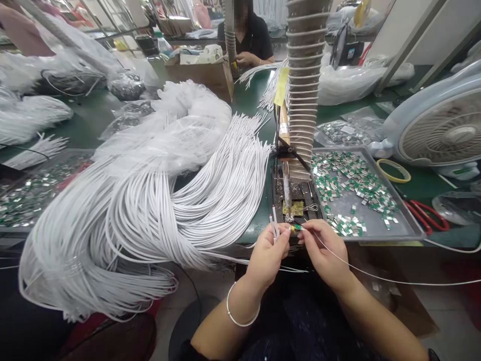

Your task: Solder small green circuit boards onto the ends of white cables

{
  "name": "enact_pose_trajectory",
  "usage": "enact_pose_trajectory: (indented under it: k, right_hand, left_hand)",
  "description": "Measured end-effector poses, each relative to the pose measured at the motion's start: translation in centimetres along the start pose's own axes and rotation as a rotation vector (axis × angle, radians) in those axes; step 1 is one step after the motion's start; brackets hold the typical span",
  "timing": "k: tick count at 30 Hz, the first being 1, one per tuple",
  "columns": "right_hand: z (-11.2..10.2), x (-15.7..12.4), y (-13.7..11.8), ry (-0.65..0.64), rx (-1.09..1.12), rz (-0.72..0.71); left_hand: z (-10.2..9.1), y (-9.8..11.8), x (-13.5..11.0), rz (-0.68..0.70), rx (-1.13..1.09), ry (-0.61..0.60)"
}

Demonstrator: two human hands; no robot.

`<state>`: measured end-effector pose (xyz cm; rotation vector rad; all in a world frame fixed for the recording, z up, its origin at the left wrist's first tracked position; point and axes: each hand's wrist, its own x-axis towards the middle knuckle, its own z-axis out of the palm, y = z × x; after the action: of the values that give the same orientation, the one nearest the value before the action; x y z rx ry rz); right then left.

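My left hand (268,250) is closed around several white cables (275,225), their ends sticking up past the fingers. Between my two sets of fingertips lies a small green circuit board (298,227), with a bit of yellow at its left end. My right hand (325,250) pinches the board's right end. A thin pale wire (376,275) runs from the right fingers off to the right. Just above the board is the tip of a soldering iron (286,193), held upright on a stand over a dark, solder-splashed tray (278,193).
A big bundle of white cables (161,210) in clear plastic spreads at left. At right are a metal tray (338,220) of small circuit boards, yellow tape (393,170), red-handled scissors (428,215) and a fan (443,120). A ribbed hose (306,90) hangs ahead. Another person (248,37) sits opposite.
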<state>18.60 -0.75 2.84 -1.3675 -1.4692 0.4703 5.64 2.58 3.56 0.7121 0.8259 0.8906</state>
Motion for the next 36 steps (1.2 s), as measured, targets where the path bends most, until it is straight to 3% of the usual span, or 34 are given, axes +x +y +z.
enact_pose_trajectory:
  k: [13, 36]
  right_hand:
    - [0.61, -0.01, -0.05, 0.004, 0.018, -0.032]
    - [0.76, -0.07, 0.47, -0.017, 0.066, 0.008]
  left_hand:
    - [0.37, 0.56, -0.47, 0.109, 0.065, 0.033]
    - [0.08, 0.26, -0.32, 0.132, 0.083, 0.024]
